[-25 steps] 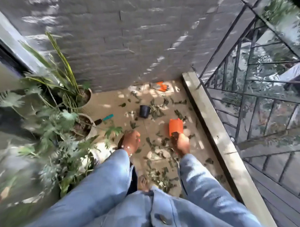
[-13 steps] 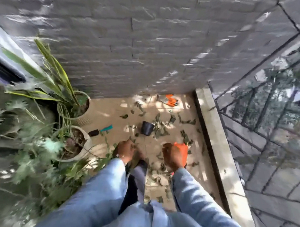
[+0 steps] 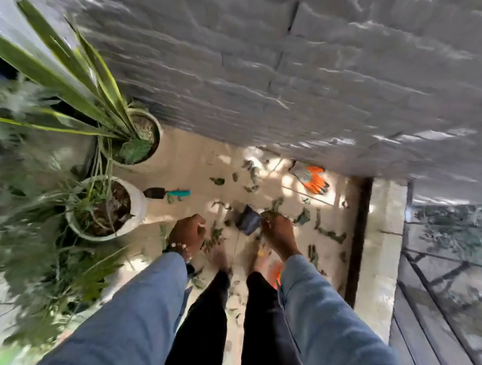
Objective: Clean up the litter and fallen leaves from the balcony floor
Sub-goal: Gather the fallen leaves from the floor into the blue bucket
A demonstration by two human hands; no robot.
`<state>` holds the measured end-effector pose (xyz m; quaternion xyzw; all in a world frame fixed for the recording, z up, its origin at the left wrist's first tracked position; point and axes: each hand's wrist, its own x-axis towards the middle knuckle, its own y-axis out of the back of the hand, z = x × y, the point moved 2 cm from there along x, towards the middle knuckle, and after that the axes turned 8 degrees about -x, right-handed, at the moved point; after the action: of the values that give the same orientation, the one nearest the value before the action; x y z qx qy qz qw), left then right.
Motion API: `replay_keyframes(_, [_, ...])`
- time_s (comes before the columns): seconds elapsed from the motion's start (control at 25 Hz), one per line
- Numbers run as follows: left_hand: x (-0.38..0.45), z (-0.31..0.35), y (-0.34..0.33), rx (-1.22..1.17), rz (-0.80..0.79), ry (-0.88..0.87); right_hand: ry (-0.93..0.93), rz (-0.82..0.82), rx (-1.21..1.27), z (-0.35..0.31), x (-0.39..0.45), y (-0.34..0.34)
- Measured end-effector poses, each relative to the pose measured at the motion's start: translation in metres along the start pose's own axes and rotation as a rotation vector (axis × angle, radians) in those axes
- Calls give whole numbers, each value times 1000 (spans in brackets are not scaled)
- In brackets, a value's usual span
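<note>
- Nearest: two blue sleeves and dark trouser legs; bare feet stand on the tiled floor (image 3: 191, 164), with an orange blur beside the right sleeve, too smeared to identify.
- Left hand (image 3: 187, 233): fingers curled; whether they enclose any leaves cannot be told.
- Right hand (image 3: 277, 232): now reaches past the feet to the small black pot (image 3: 248, 223), where a second ago it was at the orange object; fingertips pinch at green leaf matter beside the pot's rim. The exact hold is blurred.
- Fallen leaves (image 3: 332, 236): still scattered across the tiles between the planters and the ledge; judged, collection has barely begun.
- Left: two white planters (image 3: 139, 203); a teal-handled trowel (image 3: 168, 193) lies just beside them.
- Farthest: orange gloves (image 3: 313, 180) against the grey brick wall (image 3: 265, 74).
</note>
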<state>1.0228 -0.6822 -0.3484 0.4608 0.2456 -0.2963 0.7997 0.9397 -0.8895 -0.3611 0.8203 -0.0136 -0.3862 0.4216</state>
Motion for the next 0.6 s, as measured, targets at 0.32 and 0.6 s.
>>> replay_keyframes(0.32, [199,-98,-152,-299,98,274,207,-220,-266,47,276,-179])
replay_keyframes(0.6, [312,-186,-233,-1235,218,711,542,-246,-570,35,420,-321])
